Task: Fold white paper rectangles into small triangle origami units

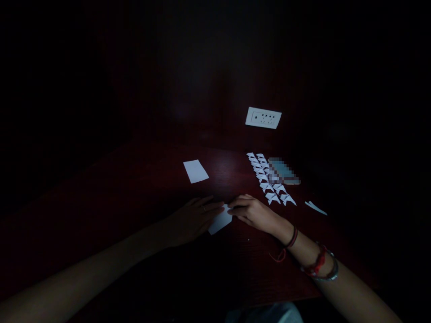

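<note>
A small white paper slip lies on the dark red table between my two hands. My left hand rests flat on the table with its fingers stretched over the slip's left edge; a ring shows on one finger. My right hand has its fingers curled and pressed on the slip's upper right end. Red cords and a bangle circle my right wrist. The scene is very dark.
A second white paper rectangle lies further back on the table. Two rows of several folded white paper pieces run diagonally at right, beside a blurred flat object. A paper scrap lies right. A white wall socket sits behind.
</note>
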### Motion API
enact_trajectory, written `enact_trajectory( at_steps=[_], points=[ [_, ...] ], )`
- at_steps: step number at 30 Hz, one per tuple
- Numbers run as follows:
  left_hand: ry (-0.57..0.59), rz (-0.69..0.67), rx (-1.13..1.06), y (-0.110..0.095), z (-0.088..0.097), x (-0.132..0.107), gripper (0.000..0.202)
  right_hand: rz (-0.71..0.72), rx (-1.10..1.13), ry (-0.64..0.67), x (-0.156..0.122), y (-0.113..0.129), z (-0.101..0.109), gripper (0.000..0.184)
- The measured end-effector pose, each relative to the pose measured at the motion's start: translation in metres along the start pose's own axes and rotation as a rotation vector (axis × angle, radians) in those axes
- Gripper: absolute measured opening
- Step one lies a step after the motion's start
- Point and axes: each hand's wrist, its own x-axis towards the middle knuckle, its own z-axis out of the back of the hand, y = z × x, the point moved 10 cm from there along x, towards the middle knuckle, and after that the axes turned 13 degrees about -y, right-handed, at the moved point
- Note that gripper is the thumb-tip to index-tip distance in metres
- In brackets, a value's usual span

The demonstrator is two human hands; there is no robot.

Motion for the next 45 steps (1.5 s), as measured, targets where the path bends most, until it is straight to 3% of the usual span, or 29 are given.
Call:
enact_trajectory(
  at_steps=[19,29,45],
  points=[
    [0.008,0.031,-0.105,-0.005,0.011,0.008,0.041,-0.108,0.058,-0.049,0.009,-0.009,0.002,0.023],
    [0.016,0.020,-0.081,-0.009,0.015,0.014,0.037,-0.037,-0.160,0.039,0.009,-0.005,-0.003,0.020],
    [-0.004,0.010,-0.044,-0.002,0.013,0.011,0.037,-0.062,-0.212,0.115,0.004,-0.014,-0.003,0.022]
  ],
)
